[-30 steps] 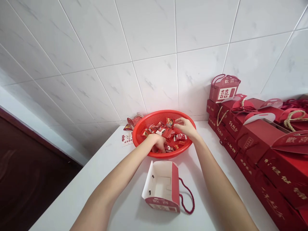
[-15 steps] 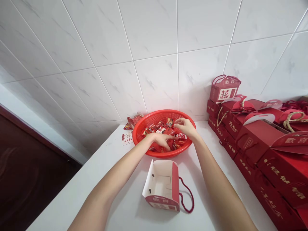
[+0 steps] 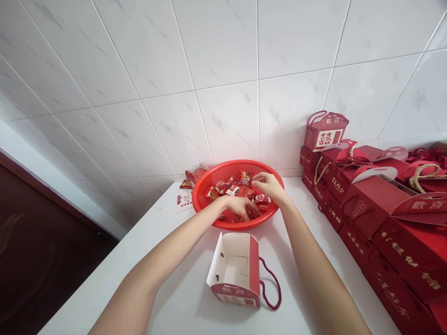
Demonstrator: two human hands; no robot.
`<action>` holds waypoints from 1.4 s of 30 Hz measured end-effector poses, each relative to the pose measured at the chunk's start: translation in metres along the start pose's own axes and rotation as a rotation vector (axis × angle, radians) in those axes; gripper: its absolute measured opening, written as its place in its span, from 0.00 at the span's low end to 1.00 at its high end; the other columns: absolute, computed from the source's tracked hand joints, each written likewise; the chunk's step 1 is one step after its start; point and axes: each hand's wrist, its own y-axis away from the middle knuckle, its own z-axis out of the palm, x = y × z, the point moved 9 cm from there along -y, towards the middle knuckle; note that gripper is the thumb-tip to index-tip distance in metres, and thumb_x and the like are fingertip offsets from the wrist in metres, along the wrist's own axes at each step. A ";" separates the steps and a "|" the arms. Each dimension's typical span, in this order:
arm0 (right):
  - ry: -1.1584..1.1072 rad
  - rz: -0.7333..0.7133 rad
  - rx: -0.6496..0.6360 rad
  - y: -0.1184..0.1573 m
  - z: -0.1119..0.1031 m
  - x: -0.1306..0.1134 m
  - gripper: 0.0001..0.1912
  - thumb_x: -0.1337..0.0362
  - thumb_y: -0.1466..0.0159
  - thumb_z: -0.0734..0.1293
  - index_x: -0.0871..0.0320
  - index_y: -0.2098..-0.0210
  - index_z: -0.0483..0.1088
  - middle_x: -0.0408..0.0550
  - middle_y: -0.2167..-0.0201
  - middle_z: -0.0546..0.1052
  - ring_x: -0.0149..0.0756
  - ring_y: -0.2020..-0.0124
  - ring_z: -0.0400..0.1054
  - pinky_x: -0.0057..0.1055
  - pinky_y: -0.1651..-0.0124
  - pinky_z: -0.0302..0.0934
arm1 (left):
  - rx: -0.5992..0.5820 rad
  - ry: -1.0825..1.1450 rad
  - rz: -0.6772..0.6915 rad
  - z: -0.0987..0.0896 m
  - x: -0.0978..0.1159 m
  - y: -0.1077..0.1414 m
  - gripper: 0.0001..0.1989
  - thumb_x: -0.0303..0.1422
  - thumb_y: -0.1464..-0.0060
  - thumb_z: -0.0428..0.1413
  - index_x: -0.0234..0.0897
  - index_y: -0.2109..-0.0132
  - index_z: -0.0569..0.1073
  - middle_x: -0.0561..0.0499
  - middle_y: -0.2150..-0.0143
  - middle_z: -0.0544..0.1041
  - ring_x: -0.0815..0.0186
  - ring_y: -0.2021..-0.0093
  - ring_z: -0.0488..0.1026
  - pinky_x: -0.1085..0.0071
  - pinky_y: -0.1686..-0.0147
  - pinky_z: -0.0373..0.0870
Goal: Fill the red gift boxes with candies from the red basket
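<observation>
A red plastic basket [image 3: 206,181] holds several wrapped sweets [image 3: 233,190], mostly red. My left hand [image 3: 241,207] reaches down into its front part, fingers apart among the sweets. Over the basket's right side is my right hand [image 3: 268,185], its fingers curled above the sweets; whether anything is between thumb and fingers cannot be made out. In front of the basket lies a red and white carton [image 3: 234,270], its open side up and nothing inside. A dark red cord handle [image 3: 275,288] loops out on its right.
Stacked red gift boxes [image 3: 370,204] with cord handles line the right side of the white table [image 3: 188,288]. A small upright box [image 3: 326,132] stands on the stack. A printed card [image 3: 184,200] lies left of the basket, by the tiled wall [image 3: 226,121].
My left hand has shifted slightly right inside the basket and its fingers have spread over the sweets. My right hand has barely moved. The basket has slid very slightly left.
</observation>
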 end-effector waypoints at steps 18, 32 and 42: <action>-0.025 0.004 0.019 -0.001 -0.001 0.000 0.04 0.67 0.46 0.67 0.58 0.69 0.71 0.48 0.66 0.79 0.37 0.63 0.74 0.31 0.60 0.66 | 0.028 0.270 -0.007 -0.006 0.016 0.015 0.12 0.34 0.62 0.64 0.37 0.68 0.73 0.54 0.70 0.74 0.64 0.66 0.73 0.70 0.68 0.70; -0.230 0.015 -0.144 0.000 0.008 -0.001 0.14 0.53 0.37 0.68 0.58 0.67 0.73 0.47 0.67 0.78 0.35 0.66 0.73 0.30 0.65 0.69 | 0.498 0.717 0.190 -0.059 0.012 0.032 0.15 0.33 0.58 0.69 0.33 0.69 0.71 0.55 0.76 0.73 0.73 0.78 0.67 0.76 0.78 0.64; -0.287 0.017 -0.178 -0.002 0.011 0.005 0.16 0.64 0.48 0.75 0.57 0.61 0.71 0.46 0.68 0.78 0.35 0.69 0.72 0.30 0.72 0.70 | 0.635 0.859 0.250 -0.079 0.001 0.030 0.19 0.44 0.52 0.66 0.34 0.69 0.68 0.57 0.76 0.67 0.78 0.83 0.57 0.77 0.84 0.40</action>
